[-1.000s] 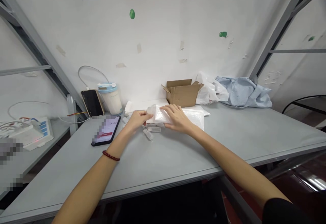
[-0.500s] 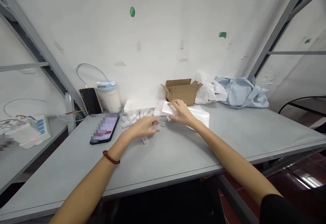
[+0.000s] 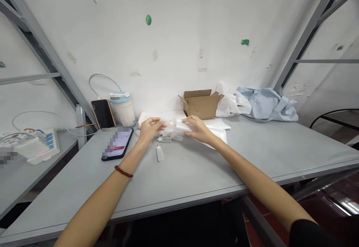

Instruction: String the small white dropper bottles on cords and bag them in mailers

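Note:
My right hand [image 3: 198, 129] is closed around a white, box-like piece [image 3: 182, 125] with clear plastic about it. At the left end of it, the fingers of my left hand [image 3: 150, 128] pinch the translucent plastic bag [image 3: 168, 122]. Whether the white piece lies inside the bag I cannot tell. Below my hands lie several small translucent plastic pieces [image 3: 166, 139], partly hidden by the left hand. A single small white piece with a thin loop [image 3: 159, 153] rests nearer to me on the table.
White flat packaging [image 3: 218, 134] lies beside my right wrist. Behind stand an open cardboard box [image 3: 200, 106], a white plastic bag [image 3: 231, 103] and light blue cloth [image 3: 266, 104]. To the left are a phone [image 3: 119, 144], another upright phone [image 3: 103, 113] and a lidded cup [image 3: 123, 112].
My left hand has risen from the small pieces on the table to the plastic bag. My right hand has turned the white piece, which now lies between both hands. The view has shifted slightly.

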### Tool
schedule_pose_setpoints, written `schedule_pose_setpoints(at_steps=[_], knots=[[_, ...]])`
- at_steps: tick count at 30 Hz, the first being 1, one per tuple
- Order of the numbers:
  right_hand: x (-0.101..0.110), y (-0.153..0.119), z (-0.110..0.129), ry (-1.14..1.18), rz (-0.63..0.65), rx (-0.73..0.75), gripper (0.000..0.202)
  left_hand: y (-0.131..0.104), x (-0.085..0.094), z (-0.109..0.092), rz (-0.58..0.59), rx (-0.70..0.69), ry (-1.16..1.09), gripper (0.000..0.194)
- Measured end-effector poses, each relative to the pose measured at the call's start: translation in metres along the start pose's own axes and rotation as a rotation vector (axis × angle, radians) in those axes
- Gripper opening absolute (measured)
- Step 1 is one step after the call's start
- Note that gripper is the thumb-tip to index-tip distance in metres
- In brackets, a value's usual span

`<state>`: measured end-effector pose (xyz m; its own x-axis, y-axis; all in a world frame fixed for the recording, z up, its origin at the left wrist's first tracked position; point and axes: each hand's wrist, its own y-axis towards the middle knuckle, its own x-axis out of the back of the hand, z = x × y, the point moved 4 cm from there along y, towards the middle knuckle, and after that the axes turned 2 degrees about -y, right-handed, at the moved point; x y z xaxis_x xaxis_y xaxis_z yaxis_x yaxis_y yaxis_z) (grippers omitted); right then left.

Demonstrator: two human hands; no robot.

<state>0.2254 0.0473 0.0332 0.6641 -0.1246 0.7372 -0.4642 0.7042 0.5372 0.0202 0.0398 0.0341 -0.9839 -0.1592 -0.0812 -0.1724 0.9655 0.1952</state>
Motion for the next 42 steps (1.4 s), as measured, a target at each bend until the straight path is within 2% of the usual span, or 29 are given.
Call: schedule_pose_setpoints(at_steps=[2, 5, 7, 10, 12, 15, 16, 18, 20, 21, 22, 24, 27, 29, 32, 34, 37, 39, 42], knots=[[-0.002, 0.000, 0.002, 0.019, 0.007, 0.010, 0.040, -0.001, -0.003, 0.006, 0.024, 0.005, 0.064, 0.030], [-0.005, 0.000, 0.001, 0.020, 0.023, 0.003, 0.039, -0.003, -0.007, 0.010, 0.066, -0.139, 0.324, 0.023], [-0.007, 0.000, 0.000, 0.006, 0.040, -0.001, 0.039, -0.004, -0.011, 0.012, 0.135, -0.243, 0.493, 0.020], [-0.010, 0.000, 0.000, -0.012, 0.066, 0.006, 0.040, -0.004, -0.016, 0.014, 0.247, -0.288, 0.646, 0.023], [-0.010, 0.000, -0.002, -0.019, 0.063, 0.011, 0.040, -0.003, -0.015, 0.006, 0.273, -0.311, 0.693, 0.029], [-0.007, 0.001, -0.007, -0.041, 0.007, 0.000, 0.039, -0.004, -0.006, -0.017, 0.323, -0.324, 0.757, 0.032], [-0.005, 0.002, -0.010, -0.054, -0.022, -0.009, 0.039, -0.006, -0.003, -0.022, 0.407, -0.274, 0.816, 0.031], [0.000, 0.003, -0.015, -0.087, -0.079, -0.032, 0.038, -0.011, 0.004, -0.025, 0.640, -0.071, 0.915, 0.033], [0.004, 0.003, -0.019, -0.114, -0.113, -0.058, 0.037, -0.021, 0.010, -0.018, 0.866, 0.192, 0.984, 0.038], [0.005, 0.004, -0.021, -0.124, -0.121, -0.071, 0.038, -0.024, 0.011, -0.014, 0.936, 0.265, 0.993, 0.040], [0.006, 0.004, -0.022, -0.130, -0.127, -0.081, 0.038, -0.027, 0.011, -0.010, 0.982, 0.301, 0.998, 0.040], [0.007, 0.004, -0.022, -0.134, -0.133, -0.086, 0.039, -0.030, 0.006, -0.002, 1.006, 0.253, 1.010, 0.038], [0.005, 0.003, -0.021, -0.123, -0.133, -0.062, 0.038, -0.034, -0.009, 0.003, 0.979, 0.088, 1.045, 0.028], [0.003, 0.003, -0.020, -0.114, -0.120, -0.044, 0.038, -0.037, -0.017, 0.000, 0.946, -0.008, 1.020, 0.021], [0.000, 0.002, -0.018, -0.112, -0.093, -0.041, 0.038, -0.037, -0.021, -0.012, 0.833, -0.053, 0.842, 0.022], [0.000, 0.002, -0.016, -0.105, -0.083, -0.039, 0.038, -0.029, -0.016, -0.022, 0.664, -0.079, 0.631, 0.024], [-0.001, 0.002, -0.010, -0.074, -0.080, -0.014, 0.038, -0.013, -0.001, -0.031, 0.330, -0.176, 0.368, 0.027], [-0.001, 0.002, -0.005, -0.047, -0.079, 0.005, 0.037, -0.006, 0.007, -0.028, 0.169, -0.244, 0.343, 0.030], [-0.001, 0.000, 0.002, -0.020, -0.074, 0.026, 0.037, -0.002, 0.009, -0.019, 0.058, -0.300, 0.408, 0.032]])
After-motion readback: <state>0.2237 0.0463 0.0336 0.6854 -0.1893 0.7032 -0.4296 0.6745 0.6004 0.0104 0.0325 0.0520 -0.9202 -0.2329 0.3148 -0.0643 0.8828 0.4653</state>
